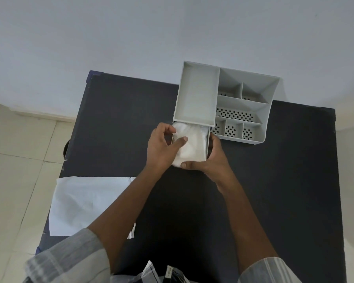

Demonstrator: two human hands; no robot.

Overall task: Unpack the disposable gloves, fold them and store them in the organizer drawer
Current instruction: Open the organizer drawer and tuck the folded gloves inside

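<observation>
A grey plastic organizer (196, 94) stands at the far middle of the dark table. Its drawer (208, 139) is pulled out toward me from under the large tray. Folded clear disposable gloves (194, 141) fill the drawer as a whitish bundle. My left hand (161, 146) rests on the drawer's left side, thumb pressing down on the gloves. My right hand (211, 158) wraps the drawer's front and right side, thumb along the front edge.
A flat white packaging sheet (84, 203) lies on the table's near left, overhanging the edge. The organizer's right half has several small perforated compartments (233, 115). A wall rises behind the dark table (284, 160); tiled floor lies to the left.
</observation>
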